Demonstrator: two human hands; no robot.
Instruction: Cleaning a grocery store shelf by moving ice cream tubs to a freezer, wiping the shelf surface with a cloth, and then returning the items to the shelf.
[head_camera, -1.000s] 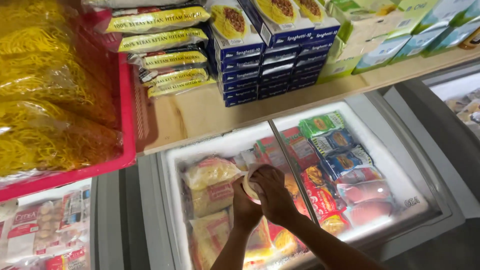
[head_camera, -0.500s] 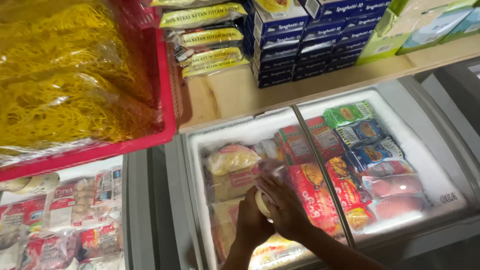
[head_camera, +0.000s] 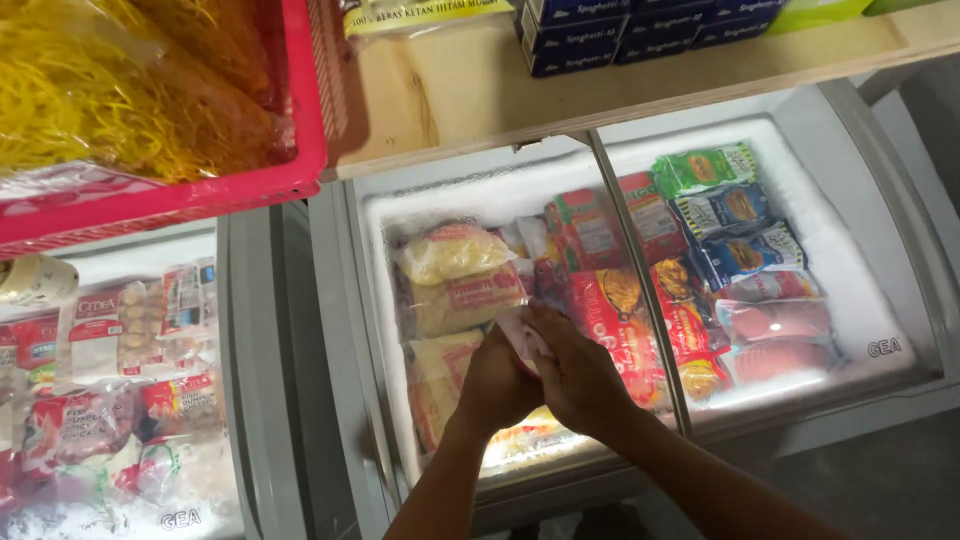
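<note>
A small pale packet (head_camera: 522, 340) is clasped between both hands over the open part of the chest freezer (head_camera: 350, 330), near its front edge. The left hand (head_camera: 497, 385) is cupped under and against the packet's left side; the right hand (head_camera: 575, 375) is closed over it from the right, so only a pinkish-white corner shows between the fingers. What the packet holds cannot be told. It is held low over the stock, just above the yellow bags (head_camera: 455, 290) stacked along the freezer's left wall and beside the red packs (head_camera: 610, 310) near the middle. The sliding glass lid (head_camera: 760, 250) covers the right part, so only the left opening can be reached, which would account for both arms coming in there from the front edge. Above the freezer's back edge a wooden shelf (head_camera: 420, 110) carries a pink crate (head_camera: 300, 120) of yellow noodles (head_camera: 90, 100).

Compared with half a second ago, the hands lie a little nearer the freezer's left wall and are pressed more tightly together, hiding more of the packet. The view has dropped, so less of the shelf is seen.
</note>
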